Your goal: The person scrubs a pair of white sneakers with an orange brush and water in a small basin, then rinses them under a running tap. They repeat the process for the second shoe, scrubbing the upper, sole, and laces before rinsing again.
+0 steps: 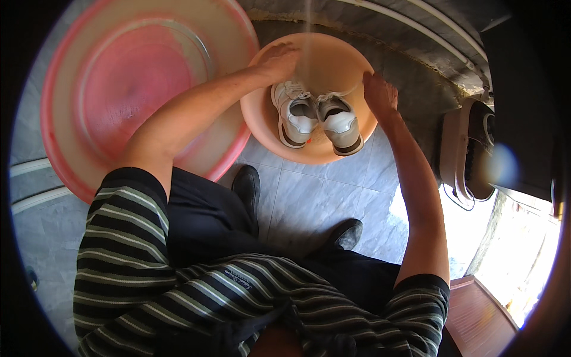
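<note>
A peach-coloured basin (264,138) stands on the floor in front of me. Inside it sits a pair of pale sneakers, the left sneaker (295,122) and the right sneaker (340,123), heels toward me, laces at the far end. My left hand (281,61) reaches over the basin's far left side, fingers seemingly stretched out beside the laces. At the right rim, my right hand (380,92) is closed on the basin's edge. A blurred streak of what looks like water (307,38) comes down between the hands; its source is out of view.
A large pink-and-white basin (232,156) leans at the left, beneath my left forearm. White pipes (410,27) run along the far wall. To the right are a pale appliance-like object with a cord (455,149) and a dark cabinet-like shape (523,107). My shoes (246,189) stand on grey tiles.
</note>
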Demonstrator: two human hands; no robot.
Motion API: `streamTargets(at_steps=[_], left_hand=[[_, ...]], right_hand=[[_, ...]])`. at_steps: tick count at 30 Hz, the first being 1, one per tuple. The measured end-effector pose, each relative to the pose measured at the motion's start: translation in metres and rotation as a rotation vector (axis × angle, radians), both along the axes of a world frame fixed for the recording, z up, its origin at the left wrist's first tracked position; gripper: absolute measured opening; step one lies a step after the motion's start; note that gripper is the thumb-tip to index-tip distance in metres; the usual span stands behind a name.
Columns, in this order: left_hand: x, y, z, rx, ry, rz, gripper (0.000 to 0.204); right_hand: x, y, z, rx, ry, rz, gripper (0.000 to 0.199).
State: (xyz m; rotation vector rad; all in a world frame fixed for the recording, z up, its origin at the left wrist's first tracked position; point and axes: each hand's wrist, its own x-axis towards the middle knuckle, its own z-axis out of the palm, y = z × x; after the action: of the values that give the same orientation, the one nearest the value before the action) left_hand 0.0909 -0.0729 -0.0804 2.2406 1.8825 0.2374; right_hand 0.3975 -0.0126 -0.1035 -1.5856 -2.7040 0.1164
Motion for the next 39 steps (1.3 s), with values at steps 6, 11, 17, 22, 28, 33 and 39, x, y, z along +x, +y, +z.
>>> streamTargets(at_steps=[6,11,17,22,28,33,39], left_hand=[[0.039,-0.049,0.004,-0.347,-0.304,-0.284,0.017],[0.036,-0.091,0.0,-0.393,-0.281,-0.522,0.038],[-0.013,-0.052,0.022,-0.706,-0.151,-0.632,0.049],[-0.07,-0.046,0.049,-0.952,-0.236,-0.405,0.044],[-0.077,-0.038,0.053,-0.966,-0.162,-0.398,0.054],[-0.081,-0.03,0.03,-1.004,-0.255,-0.097,0.057],[-0.08,-0.077,-0.031,-1.028,-0.986,0.319,0.045]], right_hand=[[-0.058,0.003,0.061,-0.003,0.429,0.195,0.024],[-0.068,-0.034,0.133,-0.239,-0.084,0.24,0.03],[-0.057,-0.183,0.038,-0.636,0.01,0.573,0.029],[-0.117,-0.156,-0.037,-0.512,-0.174,0.339,0.038],[-0.125,-0.131,-0.112,-0.404,0.573,-0.043,0.053],[-0.118,-0.13,-0.072,-0.637,0.72,-0.34,0.061],[-0.095,-0.161,-0.04,-0.526,0.848,-0.277,0.049]])
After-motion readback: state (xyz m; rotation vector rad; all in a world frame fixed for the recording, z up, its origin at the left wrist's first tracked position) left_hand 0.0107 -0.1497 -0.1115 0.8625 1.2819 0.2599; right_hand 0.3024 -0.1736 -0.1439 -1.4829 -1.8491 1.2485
